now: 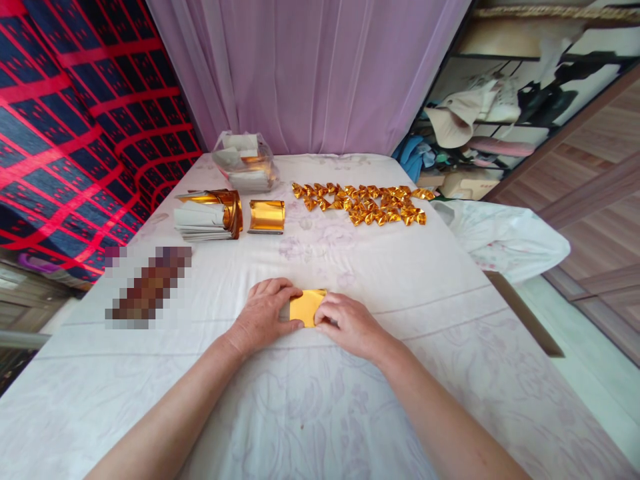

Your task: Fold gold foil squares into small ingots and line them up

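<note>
A small gold foil paper [306,306] lies on the white cloth-covered table [350,400] in front of me. My left hand [265,317] presses on its left edge with fingers curled over it. My right hand [347,325] pinches and presses its right edge. Part of the paper is hidden under my fingers. Further back lie several folded gold paper pieces [365,202] in rows. To the back left sit a stack of gold sheets [267,217] and a curled pile of gold and white papers [207,217].
A clear plastic bag of papers [245,163] stands at the back near a lilac curtain [310,67]. A red and blue checked cloth [70,120] hangs on the left. A blurred object [150,287] lies left. Shelves with clothes [480,120] are at the right.
</note>
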`<action>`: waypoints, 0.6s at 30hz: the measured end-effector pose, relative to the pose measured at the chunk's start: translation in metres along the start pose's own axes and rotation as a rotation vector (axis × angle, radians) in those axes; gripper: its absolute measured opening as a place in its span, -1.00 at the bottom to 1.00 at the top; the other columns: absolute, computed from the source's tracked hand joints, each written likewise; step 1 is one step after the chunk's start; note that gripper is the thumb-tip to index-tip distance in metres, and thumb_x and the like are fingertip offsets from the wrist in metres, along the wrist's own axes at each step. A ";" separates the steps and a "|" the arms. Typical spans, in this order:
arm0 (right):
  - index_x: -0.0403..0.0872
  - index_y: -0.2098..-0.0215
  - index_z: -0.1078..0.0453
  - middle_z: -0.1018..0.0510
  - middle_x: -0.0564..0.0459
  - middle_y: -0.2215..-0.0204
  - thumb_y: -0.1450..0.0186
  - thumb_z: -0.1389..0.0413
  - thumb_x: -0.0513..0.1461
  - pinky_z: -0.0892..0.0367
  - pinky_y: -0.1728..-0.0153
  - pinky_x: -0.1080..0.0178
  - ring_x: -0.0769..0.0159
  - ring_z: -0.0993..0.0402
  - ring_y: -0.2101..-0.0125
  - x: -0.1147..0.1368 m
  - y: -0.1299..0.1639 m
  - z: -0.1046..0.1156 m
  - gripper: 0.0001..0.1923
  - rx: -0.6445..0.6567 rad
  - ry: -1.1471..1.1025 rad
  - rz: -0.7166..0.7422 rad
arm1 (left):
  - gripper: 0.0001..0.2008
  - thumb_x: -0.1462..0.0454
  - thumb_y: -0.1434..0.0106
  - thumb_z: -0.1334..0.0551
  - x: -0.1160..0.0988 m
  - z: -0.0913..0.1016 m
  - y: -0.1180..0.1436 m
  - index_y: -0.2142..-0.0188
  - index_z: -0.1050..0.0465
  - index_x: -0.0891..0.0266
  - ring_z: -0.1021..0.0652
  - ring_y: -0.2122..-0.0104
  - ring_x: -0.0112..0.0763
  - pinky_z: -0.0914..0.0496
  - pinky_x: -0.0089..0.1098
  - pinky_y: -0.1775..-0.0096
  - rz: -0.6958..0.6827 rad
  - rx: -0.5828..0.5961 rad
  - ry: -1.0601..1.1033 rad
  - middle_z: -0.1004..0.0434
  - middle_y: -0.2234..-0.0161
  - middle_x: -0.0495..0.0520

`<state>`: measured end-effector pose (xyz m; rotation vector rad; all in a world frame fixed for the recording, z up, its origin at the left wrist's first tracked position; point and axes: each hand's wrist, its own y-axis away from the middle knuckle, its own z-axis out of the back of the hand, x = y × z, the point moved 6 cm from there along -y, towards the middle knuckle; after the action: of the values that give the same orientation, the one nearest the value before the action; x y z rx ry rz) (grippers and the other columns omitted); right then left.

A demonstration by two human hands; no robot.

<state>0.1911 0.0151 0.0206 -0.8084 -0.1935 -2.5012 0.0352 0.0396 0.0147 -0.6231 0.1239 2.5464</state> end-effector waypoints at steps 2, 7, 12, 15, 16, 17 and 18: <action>-0.05 0.45 -0.44 -0.47 0.11 0.39 -0.20 -0.16 -0.40 -0.21 0.27 0.32 0.34 -0.40 0.28 0.000 0.000 0.001 -0.85 -0.003 -0.008 0.001 | -0.49 0.16 -0.06 -0.37 0.003 0.001 0.000 -0.04 -0.40 0.06 -0.35 -0.08 -0.11 -0.17 -0.08 -0.12 -0.025 0.025 0.008 -0.37 -0.06 0.08; -0.05 0.47 -0.42 -0.47 0.11 0.41 -0.20 -0.15 -0.40 -0.20 0.29 0.32 0.36 -0.39 0.31 0.002 0.000 0.004 -0.85 -0.014 -0.015 0.010 | -0.48 0.18 -0.09 -0.34 0.006 0.003 0.000 -0.07 -0.38 0.03 -0.33 -0.11 -0.11 -0.16 -0.10 -0.13 -0.088 0.073 0.014 -0.34 -0.10 0.08; -0.06 0.51 -0.35 -0.45 0.08 0.43 -0.25 -0.17 -0.24 -0.21 0.32 0.29 0.32 -0.39 0.34 0.006 -0.001 -0.002 -0.81 -0.095 0.113 -0.097 | -0.47 0.17 -0.08 -0.34 0.004 0.003 0.000 -0.08 -0.39 0.03 -0.33 -0.11 -0.10 -0.16 -0.09 -0.13 -0.089 0.080 0.011 -0.33 -0.10 0.10; -0.04 0.55 -0.33 -0.45 0.02 0.43 -0.25 -0.19 -0.07 -0.23 0.31 0.23 0.25 -0.38 0.33 0.011 -0.002 -0.008 -0.70 -0.163 0.248 -0.181 | -0.48 0.15 -0.11 -0.33 0.004 0.004 0.000 -0.08 -0.40 0.04 -0.34 -0.11 -0.10 -0.16 -0.09 -0.13 -0.089 0.066 0.012 -0.34 -0.10 0.11; -0.04 0.54 -0.33 -0.44 0.01 0.43 -0.24 -0.19 -0.05 -0.23 0.31 0.22 0.23 -0.38 0.33 0.012 -0.003 -0.010 -0.69 -0.166 0.276 -0.193 | -0.48 0.14 -0.11 -0.33 0.004 0.004 0.000 -0.09 -0.40 0.04 -0.34 -0.11 -0.10 -0.16 -0.09 -0.14 -0.094 0.068 0.014 -0.34 -0.10 0.11; -0.04 0.54 -0.33 -0.44 0.00 0.43 -0.23 -0.20 -0.03 -0.23 0.31 0.21 0.22 -0.37 0.33 0.014 -0.003 -0.012 -0.68 -0.166 0.298 -0.201 | -0.48 0.14 -0.12 -0.33 0.004 0.004 0.001 -0.09 -0.39 0.03 -0.33 -0.11 -0.10 -0.16 -0.09 -0.14 -0.101 0.074 0.018 -0.33 -0.11 0.11; -0.03 0.53 -0.33 -0.44 0.00 0.42 -0.22 -0.20 -0.02 -0.23 0.31 0.21 0.22 -0.37 0.33 0.014 -0.003 -0.013 -0.68 -0.164 0.312 -0.208 | -0.47 0.14 -0.12 -0.33 0.005 0.004 0.001 -0.10 -0.39 0.02 -0.33 -0.11 -0.10 -0.16 -0.08 -0.14 -0.106 0.081 0.021 -0.33 -0.12 0.11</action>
<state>0.1728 0.0084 0.0182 -0.4677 0.0386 -2.8282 0.0297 0.0418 0.0159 -0.6094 0.1947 2.4201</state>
